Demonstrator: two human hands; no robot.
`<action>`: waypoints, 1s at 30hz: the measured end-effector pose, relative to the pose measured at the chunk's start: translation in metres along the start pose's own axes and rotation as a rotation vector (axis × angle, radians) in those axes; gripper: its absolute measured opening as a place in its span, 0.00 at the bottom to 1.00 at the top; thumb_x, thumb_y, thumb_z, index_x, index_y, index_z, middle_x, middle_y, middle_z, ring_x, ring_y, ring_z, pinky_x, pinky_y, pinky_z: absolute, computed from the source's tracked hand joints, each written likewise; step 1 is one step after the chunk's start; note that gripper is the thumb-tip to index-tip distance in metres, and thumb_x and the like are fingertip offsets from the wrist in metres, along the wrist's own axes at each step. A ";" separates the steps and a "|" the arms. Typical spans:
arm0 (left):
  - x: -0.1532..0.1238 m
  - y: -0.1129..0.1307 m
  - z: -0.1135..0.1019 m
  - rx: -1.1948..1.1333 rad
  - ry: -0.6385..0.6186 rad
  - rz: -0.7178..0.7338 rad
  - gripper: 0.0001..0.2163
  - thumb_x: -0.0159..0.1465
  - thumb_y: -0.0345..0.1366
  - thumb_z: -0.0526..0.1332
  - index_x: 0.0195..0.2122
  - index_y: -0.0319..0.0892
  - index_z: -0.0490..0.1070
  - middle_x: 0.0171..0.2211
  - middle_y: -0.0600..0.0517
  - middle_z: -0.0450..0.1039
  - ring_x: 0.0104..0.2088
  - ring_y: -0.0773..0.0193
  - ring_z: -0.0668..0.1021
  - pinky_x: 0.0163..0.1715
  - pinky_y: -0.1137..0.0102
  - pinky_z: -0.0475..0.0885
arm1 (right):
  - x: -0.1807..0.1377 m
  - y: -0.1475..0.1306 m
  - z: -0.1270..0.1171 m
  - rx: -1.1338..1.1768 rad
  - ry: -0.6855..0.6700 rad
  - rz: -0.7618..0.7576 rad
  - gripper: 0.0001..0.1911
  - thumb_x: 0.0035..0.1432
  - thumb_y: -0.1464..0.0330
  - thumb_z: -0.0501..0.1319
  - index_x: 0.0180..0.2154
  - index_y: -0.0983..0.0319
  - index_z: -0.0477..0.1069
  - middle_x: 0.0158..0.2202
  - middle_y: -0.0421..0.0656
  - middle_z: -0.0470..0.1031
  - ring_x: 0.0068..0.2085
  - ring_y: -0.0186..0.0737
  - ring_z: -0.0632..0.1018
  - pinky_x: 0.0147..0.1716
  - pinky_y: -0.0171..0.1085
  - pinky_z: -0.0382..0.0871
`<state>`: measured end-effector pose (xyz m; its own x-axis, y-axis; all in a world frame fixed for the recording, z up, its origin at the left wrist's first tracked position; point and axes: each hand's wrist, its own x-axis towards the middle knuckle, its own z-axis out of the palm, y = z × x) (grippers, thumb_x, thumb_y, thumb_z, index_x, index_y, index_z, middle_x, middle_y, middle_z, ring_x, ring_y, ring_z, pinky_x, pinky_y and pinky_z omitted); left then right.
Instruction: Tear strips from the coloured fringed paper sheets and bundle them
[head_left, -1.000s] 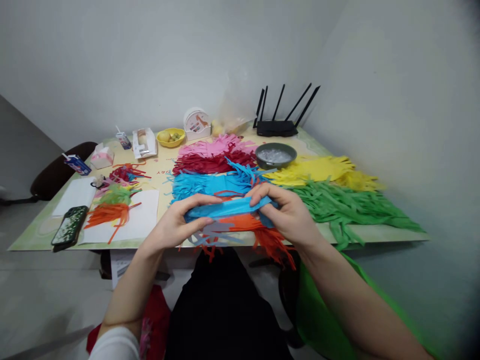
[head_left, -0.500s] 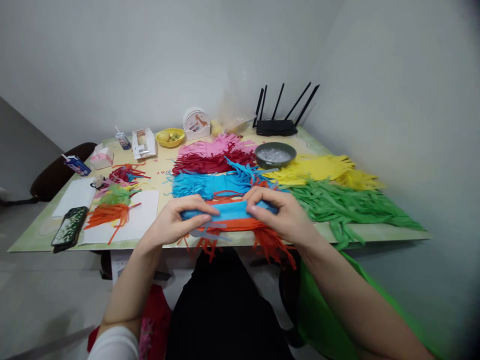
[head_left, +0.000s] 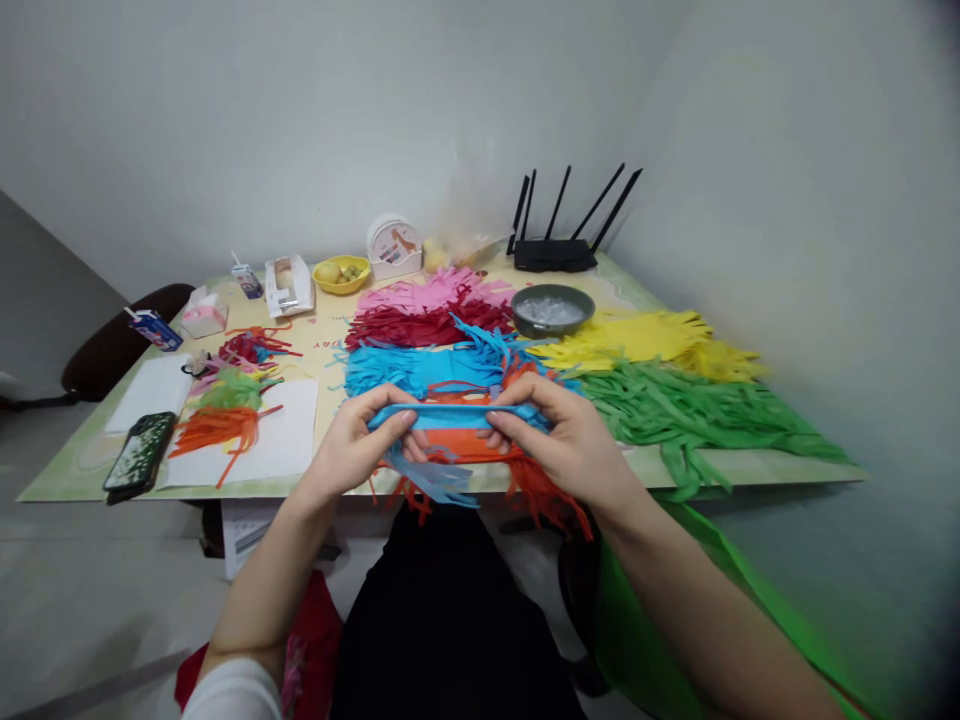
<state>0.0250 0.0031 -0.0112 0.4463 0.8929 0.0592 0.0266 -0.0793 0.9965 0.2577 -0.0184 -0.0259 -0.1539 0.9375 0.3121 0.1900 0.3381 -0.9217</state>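
A strip of blue fringed tissue paper (head_left: 450, 416) is stretched level between my hands, its upper edge folded or rolled over. My left hand (head_left: 371, 432) pinches its left end between thumb and fingers. At the other end, my right hand (head_left: 541, 420) grips it the same way. Cut blue strands dangle below my left fingers. Just beneath lies a stack of orange fringed paper (head_left: 459, 443), its fringes hanging past the table's front edge. Behind my hands rests a pile of blue fringed paper (head_left: 450, 370).
Dark red (head_left: 420, 325) and pink fringed paper (head_left: 427, 292) lie further back; yellow (head_left: 637, 340) and green fringed paper (head_left: 675, 405) are at right. A grey bowl (head_left: 553, 312) and router (head_left: 553, 255) stand behind. Orange tassels (head_left: 217, 432) and a phone (head_left: 139, 455) lie at left.
The blue paper strip, lying flatter before, is now narrower and folded along its top edge. My left fingers have curled under it, and loose blue strands hang lower.
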 end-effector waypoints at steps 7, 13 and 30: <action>0.002 -0.009 0.002 -0.180 0.072 0.041 0.07 0.59 0.36 0.63 0.33 0.37 0.76 0.25 0.50 0.76 0.21 0.69 0.76 0.23 0.74 0.72 | 0.001 0.000 0.006 0.252 0.045 -0.014 0.08 0.56 0.63 0.66 0.33 0.61 0.77 0.27 0.42 0.79 0.27 0.36 0.80 0.28 0.34 0.77; 0.002 -0.014 0.002 -0.213 0.093 0.077 0.06 0.58 0.35 0.64 0.31 0.38 0.70 0.24 0.53 0.73 0.21 0.69 0.75 0.23 0.74 0.71 | 0.000 0.003 0.008 0.230 0.066 0.004 0.05 0.55 0.68 0.64 0.32 0.62 0.78 0.27 0.42 0.80 0.26 0.35 0.79 0.27 0.33 0.77; -0.002 0.001 0.006 0.614 0.131 0.258 0.04 0.64 0.35 0.61 0.35 0.41 0.73 0.33 0.50 0.79 0.34 0.64 0.80 0.38 0.71 0.73 | -0.008 -0.005 0.002 -0.392 0.101 -0.177 0.04 0.60 0.70 0.61 0.36 0.61 0.75 0.35 0.43 0.81 0.37 0.40 0.81 0.39 0.36 0.73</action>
<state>0.0292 -0.0010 -0.0106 0.3952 0.8551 0.3356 0.4547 -0.4995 0.7373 0.2557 -0.0274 -0.0247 -0.1255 0.8591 0.4962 0.5254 0.4819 -0.7013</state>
